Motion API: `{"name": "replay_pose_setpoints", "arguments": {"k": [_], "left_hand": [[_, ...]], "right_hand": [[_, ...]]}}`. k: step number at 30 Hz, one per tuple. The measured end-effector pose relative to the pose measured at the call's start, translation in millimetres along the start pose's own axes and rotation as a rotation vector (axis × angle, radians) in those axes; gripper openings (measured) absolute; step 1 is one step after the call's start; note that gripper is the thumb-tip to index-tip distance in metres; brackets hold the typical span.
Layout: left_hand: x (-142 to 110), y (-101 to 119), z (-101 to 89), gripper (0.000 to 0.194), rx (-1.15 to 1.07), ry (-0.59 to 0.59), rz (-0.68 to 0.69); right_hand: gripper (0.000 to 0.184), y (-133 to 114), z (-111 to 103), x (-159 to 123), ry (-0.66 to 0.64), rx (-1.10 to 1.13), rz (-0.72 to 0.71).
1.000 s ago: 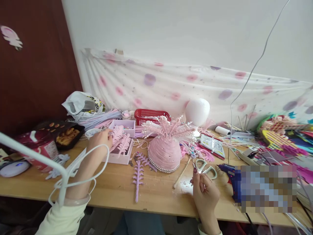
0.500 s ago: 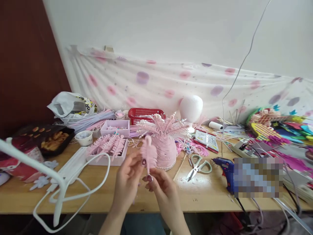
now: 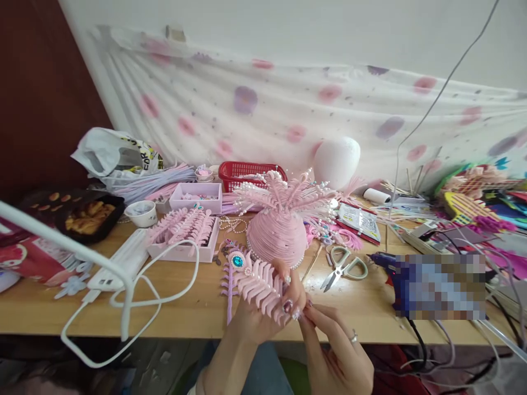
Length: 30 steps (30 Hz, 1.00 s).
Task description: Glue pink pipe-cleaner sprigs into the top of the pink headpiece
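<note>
My left hand (image 3: 263,323) is closed around a pink chenille-stem feather (image 3: 260,282) with fringed sides. A blue gem in a beaded ring sits at its tip, which points up and to the left. My right hand (image 3: 340,351), wearing a ring, has its fingertips pinched at the feather's lower end, touching the left fingers. The stem there is mostly hidden. Just behind stands a pink domed headpiece (image 3: 275,238) with pearl trim and a spray of pink fronds. On the table, a purple fringed piece (image 3: 229,296) lies partly behind the held feather.
Left of the headpiece, a lilac box (image 3: 206,249) holds several pink feathers. White cable (image 3: 158,302) loops across the left front. Scissors (image 3: 341,271) and a blue glue gun (image 3: 387,263) lie to the right. A red basket (image 3: 251,170) and white foam head (image 3: 336,162) stand behind.
The feather has turned from edge-on upright to lying slanted, its gem side facing me. Both hands have moved right and lower. The camera view has tilted down.
</note>
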<state>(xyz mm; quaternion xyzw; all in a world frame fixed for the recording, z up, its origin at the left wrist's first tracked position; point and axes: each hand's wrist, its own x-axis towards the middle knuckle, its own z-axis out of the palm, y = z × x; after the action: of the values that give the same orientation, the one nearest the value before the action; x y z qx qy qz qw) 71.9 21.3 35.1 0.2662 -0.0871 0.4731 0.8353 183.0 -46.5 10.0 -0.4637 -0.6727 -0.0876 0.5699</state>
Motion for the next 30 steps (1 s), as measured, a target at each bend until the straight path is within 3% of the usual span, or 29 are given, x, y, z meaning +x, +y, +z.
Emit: {"name": "replay_pose_setpoints", "arguments": {"k": [3, 6, 10, 14, 20, 30], "left_hand": [[-1, 3, 0.0, 0.021, 0.006, 0.092, 0.006], [-5, 7, -0.8, 0.03, 0.141, 0.279, 0.025], [-8, 13, -4.9, 0.033, 0.474, 0.455, 0.021], [-2, 21, -8.0, 0.031, 0.854, 0.606, 0.015], [5, 35, -3.4, 0.022, 1.156, 0.561, -0.059], [13, 37, -2.0, 0.016, 1.32, 0.398, -0.094]], "right_hand": [[0.018, 3, -1, 5, -0.002, 0.031, 0.067], [0.008, 7, 3, 10, -0.028, 0.134, 0.297], [0.022, 12, 16, 11, -0.079, 0.358, 0.645], [0.03, 8, 24, 13, -0.076, 0.552, 0.832], [0.03, 6, 22, 21, -0.087, 0.669, 0.945], [0.035, 16, 28, 17, -0.071, 0.637, 0.934]]}}
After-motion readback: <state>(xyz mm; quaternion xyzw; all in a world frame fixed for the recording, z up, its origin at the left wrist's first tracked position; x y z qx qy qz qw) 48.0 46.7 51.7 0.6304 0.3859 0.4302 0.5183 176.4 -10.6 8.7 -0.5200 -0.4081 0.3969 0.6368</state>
